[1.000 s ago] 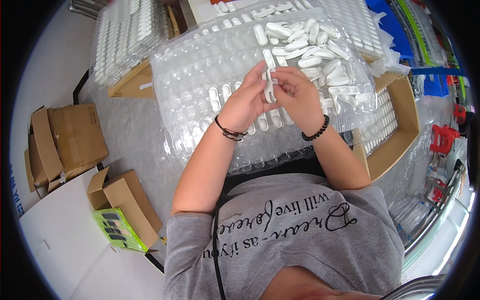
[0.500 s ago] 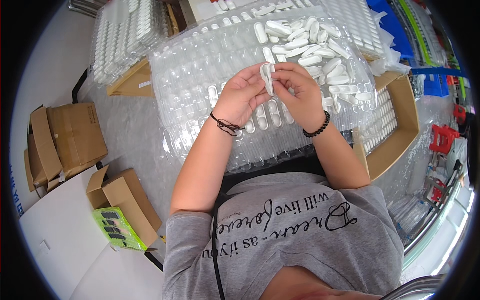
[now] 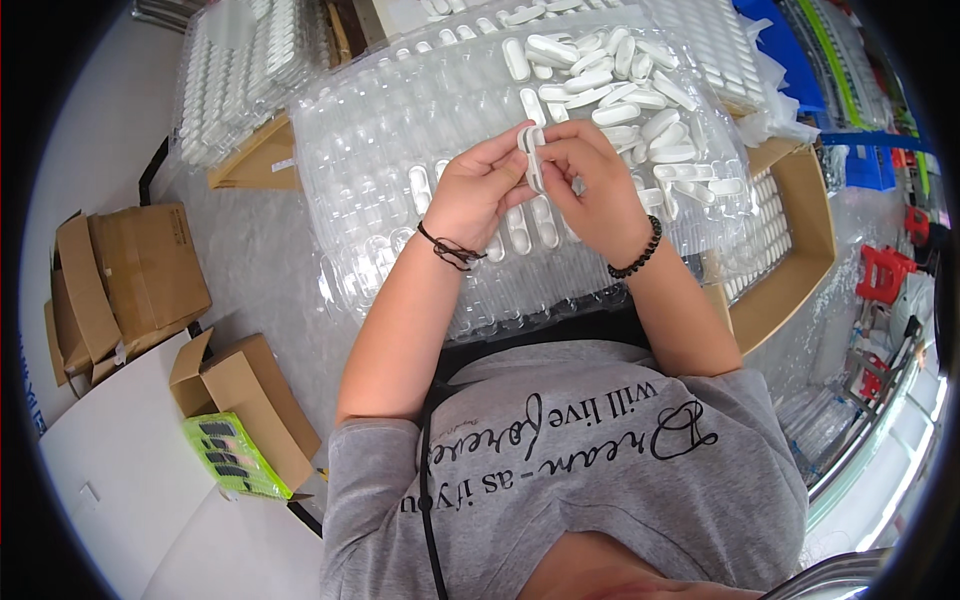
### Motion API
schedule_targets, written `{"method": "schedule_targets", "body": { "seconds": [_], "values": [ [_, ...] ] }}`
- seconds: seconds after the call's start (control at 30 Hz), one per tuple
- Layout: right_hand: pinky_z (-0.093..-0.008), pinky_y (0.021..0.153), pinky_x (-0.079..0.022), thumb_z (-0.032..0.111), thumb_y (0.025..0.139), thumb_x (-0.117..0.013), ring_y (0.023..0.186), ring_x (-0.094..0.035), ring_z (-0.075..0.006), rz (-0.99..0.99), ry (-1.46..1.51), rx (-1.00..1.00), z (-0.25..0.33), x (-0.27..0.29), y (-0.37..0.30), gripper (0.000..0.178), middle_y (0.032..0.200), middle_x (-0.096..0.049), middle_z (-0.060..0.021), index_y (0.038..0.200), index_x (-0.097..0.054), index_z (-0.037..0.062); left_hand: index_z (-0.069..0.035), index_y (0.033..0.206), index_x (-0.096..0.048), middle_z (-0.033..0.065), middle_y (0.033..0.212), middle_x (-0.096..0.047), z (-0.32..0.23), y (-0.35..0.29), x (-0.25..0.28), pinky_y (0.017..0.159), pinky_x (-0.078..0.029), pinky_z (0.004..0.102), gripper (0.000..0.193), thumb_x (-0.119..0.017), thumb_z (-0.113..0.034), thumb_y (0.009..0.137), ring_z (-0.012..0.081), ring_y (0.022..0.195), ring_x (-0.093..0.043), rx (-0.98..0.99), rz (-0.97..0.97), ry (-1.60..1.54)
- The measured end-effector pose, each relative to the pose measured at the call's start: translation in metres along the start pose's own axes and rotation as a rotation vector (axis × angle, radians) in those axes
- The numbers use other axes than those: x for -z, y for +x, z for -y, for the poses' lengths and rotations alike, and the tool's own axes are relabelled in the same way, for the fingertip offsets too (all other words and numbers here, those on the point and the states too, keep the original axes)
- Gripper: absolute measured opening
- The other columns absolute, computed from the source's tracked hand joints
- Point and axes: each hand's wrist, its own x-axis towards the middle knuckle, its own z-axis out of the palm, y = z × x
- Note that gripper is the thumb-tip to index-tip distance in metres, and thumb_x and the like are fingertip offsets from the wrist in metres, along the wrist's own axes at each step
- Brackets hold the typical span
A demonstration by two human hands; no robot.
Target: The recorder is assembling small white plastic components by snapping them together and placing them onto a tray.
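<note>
Between my fingertips is a small oblong white plastic part (image 3: pixel 533 168) with rounded ends, held upright. My left hand (image 3: pixel 478 190) pinches it from the left with thumb and fingers. My right hand (image 3: pixel 598 190) grips it from the right, its fingers curled. Below both hands lies a clear plastic blister tray (image 3: pixel 390 120) with rows of oblong pockets. A few pockets near my hands hold white parts (image 3: pixel 517 232). A loose heap of similar white parts (image 3: pixel 620 90) covers the tray's right side.
Filled trays are stacked (image 3: pixel 235 85) at the far left. An open carton (image 3: pixel 790 290) holding white parts stands at the right. More cartons (image 3: pixel 150 270) sit at the left, one with a green-edged pack (image 3: pixel 235 458). Blue bins (image 3: pixel 868 165) are at the far right.
Both hands keep hold of the white part, which has turned slightly between my fingers. The whole view has shifted a little.
</note>
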Motion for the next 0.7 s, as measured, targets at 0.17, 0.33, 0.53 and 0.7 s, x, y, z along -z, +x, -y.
{"method": "schedule_targets", "body": {
  "seconds": [0.17,0.33,0.53,0.7],
  "values": [
    [-0.0281,0.061,-0.051,-0.007,0.083,-0.061,0.077,-0.062,-0.0207,0.003,-0.015,0.005,0.004,-0.002,-0.001,0.017,0.103,-0.056,-0.0118,0.099,-0.060,-0.0017,-0.001,0.133,-0.050,0.0092,0.114,-0.062,0.002,-0.001,0.004,0.083,-0.058,0.0269,0.037,-0.053,-0.005,0.097,0.0166,0.102,-0.063,-0.004,-0.009,-0.028],
    [-0.0256,0.063,-0.050,-0.006,0.083,-0.062,0.077,-0.060,-0.0168,0.046,0.085,-0.001,-0.004,0.004,-0.004,0.016,0.102,-0.056,-0.0101,0.098,-0.062,-0.0011,-0.004,0.132,-0.053,0.0046,0.109,-0.063,0.001,-0.003,0.004,0.083,-0.055,0.0271,0.037,-0.056,-0.006,0.096,0.0123,0.096,-0.062,0.018,-0.016,0.020],
    [-0.0275,0.071,-0.049,0.000,0.085,-0.065,0.085,-0.057,-0.0142,0.183,0.114,-0.016,0.010,0.018,0.001,0.025,0.104,-0.057,-0.0074,0.110,-0.064,0.0029,0.002,0.135,-0.045,0.0130,0.113,-0.062,-0.011,-0.004,0.002,0.083,-0.057,0.0351,0.040,-0.048,-0.011,0.097,0.0221,0.097,-0.065,-0.017,0.103,-0.153],
    [-0.0311,0.080,-0.048,0.007,0.085,-0.062,0.097,-0.057,-0.0259,0.019,-0.213,-0.126,-0.003,0.046,0.026,0.032,0.114,-0.059,-0.0085,0.117,-0.064,0.0094,-0.002,0.128,-0.049,0.0053,0.091,-0.055,-0.018,-0.005,0.002,0.056,-0.045,0.0253,0.038,-0.052,-0.016,0.092,0.0153,0.068,-0.053,-0.066,0.025,-0.273]
  ]
}}
